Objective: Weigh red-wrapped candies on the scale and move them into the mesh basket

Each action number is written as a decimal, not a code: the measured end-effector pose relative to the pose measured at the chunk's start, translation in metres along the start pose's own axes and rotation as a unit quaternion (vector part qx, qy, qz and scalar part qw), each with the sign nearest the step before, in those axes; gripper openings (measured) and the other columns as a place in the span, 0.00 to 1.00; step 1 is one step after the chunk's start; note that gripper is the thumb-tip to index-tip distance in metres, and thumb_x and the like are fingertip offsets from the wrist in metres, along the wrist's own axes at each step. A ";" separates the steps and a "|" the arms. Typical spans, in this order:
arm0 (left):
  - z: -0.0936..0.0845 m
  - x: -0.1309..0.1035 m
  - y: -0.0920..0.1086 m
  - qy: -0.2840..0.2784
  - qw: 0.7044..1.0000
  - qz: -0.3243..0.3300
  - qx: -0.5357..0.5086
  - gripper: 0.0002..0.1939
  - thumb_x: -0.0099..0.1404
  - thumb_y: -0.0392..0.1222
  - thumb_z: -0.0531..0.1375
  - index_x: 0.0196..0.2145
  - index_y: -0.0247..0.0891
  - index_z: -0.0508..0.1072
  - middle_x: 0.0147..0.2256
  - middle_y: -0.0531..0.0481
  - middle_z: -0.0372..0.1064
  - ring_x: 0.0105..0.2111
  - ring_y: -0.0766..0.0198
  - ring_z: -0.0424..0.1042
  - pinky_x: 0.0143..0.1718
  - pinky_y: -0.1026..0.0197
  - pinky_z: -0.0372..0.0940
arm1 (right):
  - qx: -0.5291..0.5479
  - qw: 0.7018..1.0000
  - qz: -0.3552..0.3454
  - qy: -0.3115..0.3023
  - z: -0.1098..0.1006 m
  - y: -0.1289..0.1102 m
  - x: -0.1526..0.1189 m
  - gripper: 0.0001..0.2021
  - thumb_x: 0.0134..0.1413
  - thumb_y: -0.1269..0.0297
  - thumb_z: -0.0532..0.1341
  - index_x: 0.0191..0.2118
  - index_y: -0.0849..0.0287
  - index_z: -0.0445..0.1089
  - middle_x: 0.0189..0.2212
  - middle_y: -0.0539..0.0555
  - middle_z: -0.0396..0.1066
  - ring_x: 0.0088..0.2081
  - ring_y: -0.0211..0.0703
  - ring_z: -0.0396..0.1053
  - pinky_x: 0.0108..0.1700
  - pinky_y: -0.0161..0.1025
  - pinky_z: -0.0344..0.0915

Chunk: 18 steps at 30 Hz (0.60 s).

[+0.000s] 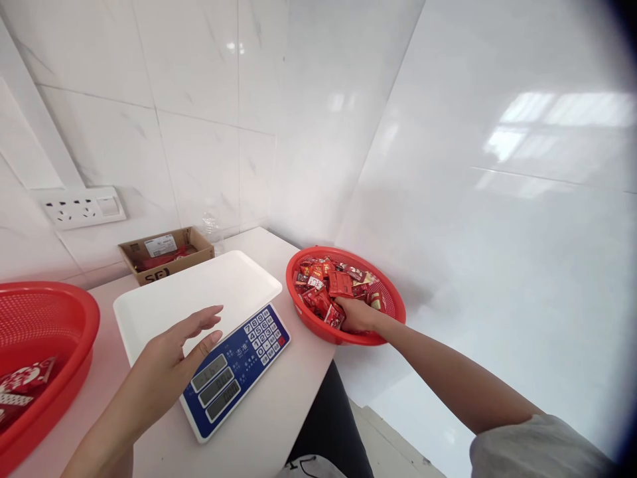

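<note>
Nearest us is the grey sleeve (532, 448) on our right arm (458, 378), which reaches inward to the red basket (318, 326) beyond the scale. Our right hand (357, 315) is sunk among the small red packets (318, 299) there, just inside the near rim, with its fingers mostly hidden; we cannot tell whether they are closed on one. A flat, squarish red packet (341, 284) lies just beyond those fingers, on top of the pile. It is far nearer our right hand than our left.

Our left hand (174, 355) is loosely spread, with nothing in it, over the near side of the scale's white pan (199, 289) and its blue panel (249, 368). We cannot be sure whether it touches either. The panel's long axis slants away from us, rising rightward toward the basket where our right hand is. The basket itself is oval, its length running left to right, and it appears to reach past the edge of the white table (279, 398).

To our left, a second red basket (74, 325) holds a few red-and-white packets (27, 377). Behind the pan, an open cardboard box (182, 267) has something red inside.
</note>
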<state>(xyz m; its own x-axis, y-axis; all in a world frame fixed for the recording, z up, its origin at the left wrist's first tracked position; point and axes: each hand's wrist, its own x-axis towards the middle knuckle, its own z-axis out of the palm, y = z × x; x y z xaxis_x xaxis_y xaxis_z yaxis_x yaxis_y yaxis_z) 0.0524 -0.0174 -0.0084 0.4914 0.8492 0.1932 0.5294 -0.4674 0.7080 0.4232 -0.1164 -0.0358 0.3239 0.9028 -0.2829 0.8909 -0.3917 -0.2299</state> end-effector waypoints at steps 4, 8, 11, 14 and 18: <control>-0.001 -0.001 0.000 -0.006 1.000 -0.009 0.005 0.27 0.60 0.62 0.53 0.53 0.49 0.70 0.47 0.48 0.76 0.47 0.53 0.73 0.32 0.62 0.71 | 0.073 0.997 -0.009 0.037 -0.019 0.003 -0.004 0.27 0.42 0.70 0.61 0.52 0.60 0.65 0.41 0.58 0.75 0.39 0.53 0.73 0.36 0.40 0.67; -0.001 0.000 0.000 -0.010 1.000 -0.019 0.003 0.27 0.60 0.63 0.52 0.53 0.50 0.70 0.47 0.50 0.75 0.48 0.54 0.72 0.33 0.62 0.71 | 0.139 0.988 -0.019 0.071 -0.035 0.006 -0.010 0.23 0.48 0.69 0.59 0.53 0.56 0.64 0.36 0.51 0.76 0.35 0.44 0.73 0.35 0.37 0.68; -0.001 0.000 -0.001 -0.011 1.000 -0.017 0.006 0.27 0.60 0.63 0.53 0.53 0.50 0.70 0.47 0.50 0.75 0.48 0.54 0.72 0.33 0.62 0.71 | 0.167 0.982 -0.005 0.087 -0.039 0.009 -0.012 0.19 0.50 0.64 0.60 0.50 0.57 0.67 0.29 0.49 0.75 0.30 0.42 0.72 0.32 0.37 0.69; -0.001 0.000 -0.001 -0.009 1.000 -0.008 0.009 0.26 0.61 0.62 0.53 0.53 0.50 0.70 0.47 0.49 0.75 0.48 0.53 0.73 0.33 0.62 0.71 | 0.183 0.979 0.004 0.090 -0.038 0.011 -0.012 0.14 0.53 0.58 0.61 0.43 0.58 0.70 0.27 0.50 0.73 0.29 0.42 0.71 0.30 0.37 0.70; -0.001 0.000 -0.003 -0.010 1.000 -0.005 0.012 0.26 0.61 0.61 0.53 0.53 0.50 0.70 0.47 0.49 0.75 0.48 0.54 0.73 0.32 0.63 0.71 | 0.190 0.977 0.009 0.098 -0.040 0.016 -0.012 0.15 0.56 0.51 0.58 0.38 0.58 0.72 0.26 0.52 0.72 0.30 0.43 0.71 0.30 0.38 0.71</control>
<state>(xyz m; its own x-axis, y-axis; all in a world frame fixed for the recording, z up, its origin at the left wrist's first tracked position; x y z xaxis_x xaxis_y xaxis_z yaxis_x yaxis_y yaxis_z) 0.0497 -0.0158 -0.0096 0.4995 0.8491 0.1719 0.5503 -0.4642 0.6940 0.4461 -0.1261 0.0014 0.4258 0.8976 -0.1139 0.7147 -0.4109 -0.5661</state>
